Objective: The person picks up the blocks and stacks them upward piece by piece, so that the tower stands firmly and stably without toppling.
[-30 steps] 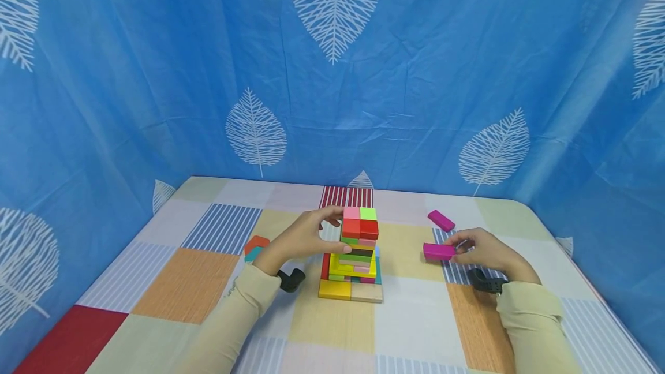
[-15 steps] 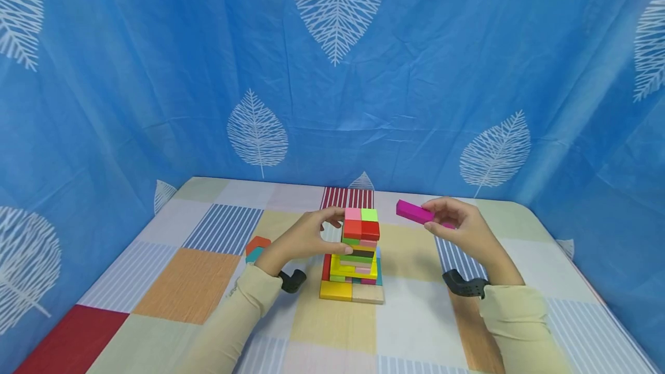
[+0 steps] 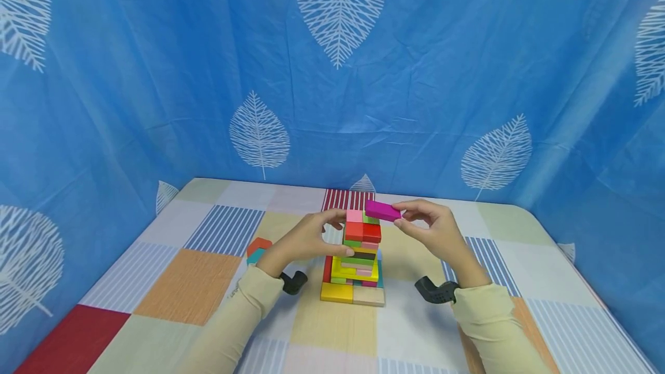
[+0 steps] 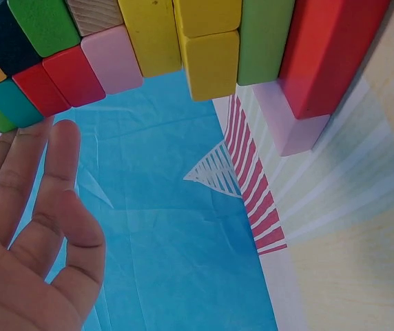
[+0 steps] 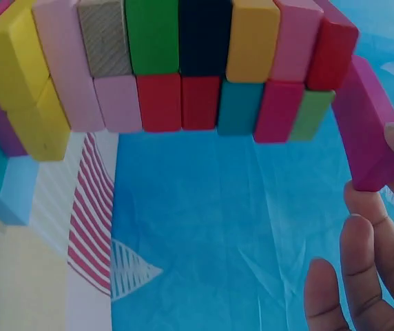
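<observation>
A tower of colourful wooden blocks [image 3: 355,231] stands on the table, wider at its base and topped by pink and light green blocks. My left hand [image 3: 303,241] is at its left side, thumb near the front face and fingers towards the back. In the left wrist view its fairly straight fingertips [image 4: 64,138] reach the tower's lower edge as seen there. My right hand [image 3: 439,235] pinches one end of a magenta block [image 3: 382,210] between thumb and fingers. The block's other end overlaps the light green top block in the head view and lies right beside the tower's top in the right wrist view.
An orange block [image 3: 258,245] and a teal block [image 3: 256,256] lie left of the tower, partly behind the left wrist. A patchwork cloth [image 3: 171,287] covers the table. Blue curtains [image 3: 415,74] with white leaves surround its back and sides.
My right hand has lifted the magenta block off the table and carried it left to the tower's top. A second magenta block on the table is now hidden. The left hand stays put.
</observation>
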Tool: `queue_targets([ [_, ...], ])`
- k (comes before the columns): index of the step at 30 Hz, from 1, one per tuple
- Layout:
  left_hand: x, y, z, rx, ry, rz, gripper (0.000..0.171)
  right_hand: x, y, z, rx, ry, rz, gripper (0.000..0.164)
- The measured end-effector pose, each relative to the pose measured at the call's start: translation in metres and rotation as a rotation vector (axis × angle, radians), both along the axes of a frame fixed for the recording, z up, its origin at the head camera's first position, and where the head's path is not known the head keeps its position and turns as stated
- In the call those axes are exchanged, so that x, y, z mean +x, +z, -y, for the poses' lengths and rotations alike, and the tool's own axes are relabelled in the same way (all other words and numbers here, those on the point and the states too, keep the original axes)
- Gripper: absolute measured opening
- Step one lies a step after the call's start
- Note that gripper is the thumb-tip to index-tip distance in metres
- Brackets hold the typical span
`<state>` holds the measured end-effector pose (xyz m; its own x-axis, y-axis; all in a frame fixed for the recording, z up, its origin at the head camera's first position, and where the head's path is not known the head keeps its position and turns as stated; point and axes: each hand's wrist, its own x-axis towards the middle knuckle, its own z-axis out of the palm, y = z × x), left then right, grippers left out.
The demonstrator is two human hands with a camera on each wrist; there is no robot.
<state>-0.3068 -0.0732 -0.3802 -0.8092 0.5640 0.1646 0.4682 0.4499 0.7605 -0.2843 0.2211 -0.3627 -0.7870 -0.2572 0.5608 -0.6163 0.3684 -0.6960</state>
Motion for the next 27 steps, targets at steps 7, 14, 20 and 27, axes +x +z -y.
queue_targets([
  [7,-0.001,0.000,0.000,0.002,-0.012,-0.012,0.074,-0.006,0.003,0.011,0.050,0.009,0.044,0.027],
  [14,-0.001,0.000,0.000,0.010,-0.013,-0.004,0.074,-0.007,0.004,0.018,0.037,0.048,0.074,0.028],
  [20,-0.002,0.001,0.001,-0.001,-0.015,-0.016,0.074,-0.007,0.004,0.021,0.045,0.053,0.077,0.026],
  [27,-0.002,0.001,0.000,-0.005,-0.015,-0.015,0.073,-0.009,0.004,0.024,0.043,0.071,0.071,0.024],
])
